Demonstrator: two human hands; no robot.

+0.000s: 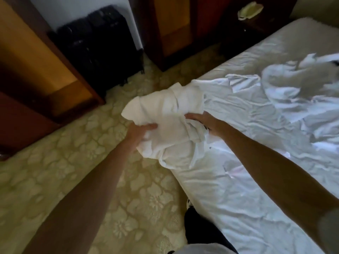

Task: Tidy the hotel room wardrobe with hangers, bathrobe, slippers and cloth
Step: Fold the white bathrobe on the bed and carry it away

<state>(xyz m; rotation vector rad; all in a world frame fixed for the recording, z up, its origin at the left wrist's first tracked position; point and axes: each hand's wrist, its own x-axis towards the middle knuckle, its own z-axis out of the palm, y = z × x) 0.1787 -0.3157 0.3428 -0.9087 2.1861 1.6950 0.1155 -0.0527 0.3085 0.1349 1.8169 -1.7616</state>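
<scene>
A bundled white bathrobe [168, 114] hangs over the near corner of the bed, partly off the mattress edge. My left hand [139, 132] grips its lower left side, thumb on top of the fabric. My right hand [201, 120] holds the bundle's right side, with its fingers buried in the folds. More crumpled white cloth [293, 83] lies farther back on the bed. The open wooden wardrobe [36, 66] stands at the left.
The bed [256, 189] with a wrinkled white sheet fills the right. A black suitcase [99, 44] stands against the wall between the wardrobe and a wooden cabinet [170, 28]. A yellowish cloth [249, 10] lies on a dark nightstand. Patterned carpet [73, 171] covers the floor.
</scene>
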